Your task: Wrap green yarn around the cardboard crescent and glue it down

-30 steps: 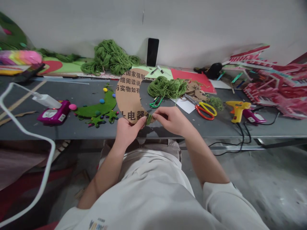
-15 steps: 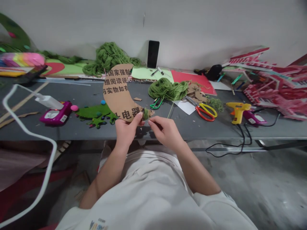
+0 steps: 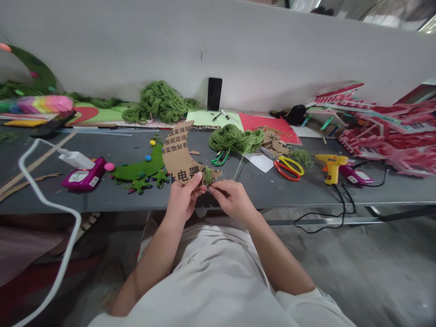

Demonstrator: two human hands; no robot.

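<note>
My left hand [image 3: 184,200] grips the lower end of a brown crescent-shaped cardboard cutout [image 3: 177,152] printed with black characters, held upright above the table's front edge. A few turns of green yarn [image 3: 207,175] are wound around the cutout's lower tip. My right hand [image 3: 231,197] pinches the yarn strand just beside that winding. The strand runs up and right to a loose bundle of green yarn [image 3: 235,137] on the grey table [image 3: 272,188].
Left: a purple glue gun [image 3: 83,177] and a green felt crescent with pompoms [image 3: 141,168]. Right: red-and-yellow scissors [image 3: 289,165], a yellow glue gun [image 3: 330,165] with cords, pink-red pieces [image 3: 384,136]. A phone [image 3: 214,93] leans on the wall beside more yarn [image 3: 158,100].
The cardboard crescent has swung from right of centre to the left and dropped lower toward the table edge. My right hand has come in closer to the winding. The camera tilted upward.
</note>
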